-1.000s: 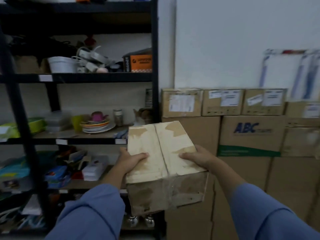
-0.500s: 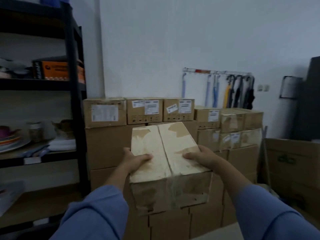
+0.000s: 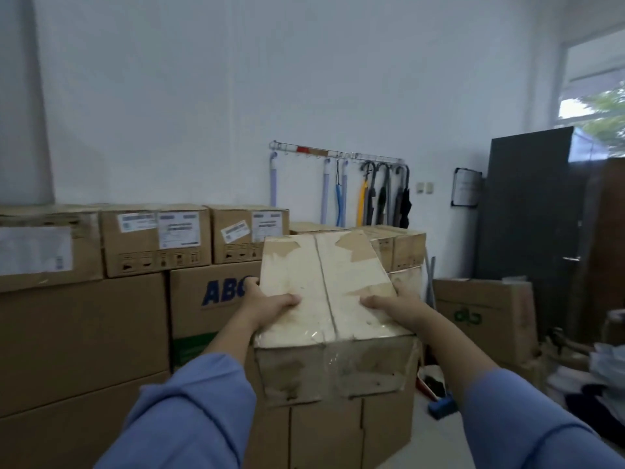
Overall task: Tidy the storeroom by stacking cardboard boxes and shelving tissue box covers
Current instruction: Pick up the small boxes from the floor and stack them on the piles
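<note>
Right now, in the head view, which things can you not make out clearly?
All in the head view:
- Inside of the worn box: closed flaps hide it.
- Fingers of the left hand and right hand: mostly behind the box sides.
- Print on the ABC carton: cut off by the left hand and box.
- Shipping labels: text too small.
- Wall notice: too small.
- Pile at the right edge: blurred, cut off.

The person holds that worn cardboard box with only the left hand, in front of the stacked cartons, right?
No: the head view shows both the left hand and right hand holding the worn cardboard box, in front of the stacked cartons.
</note>
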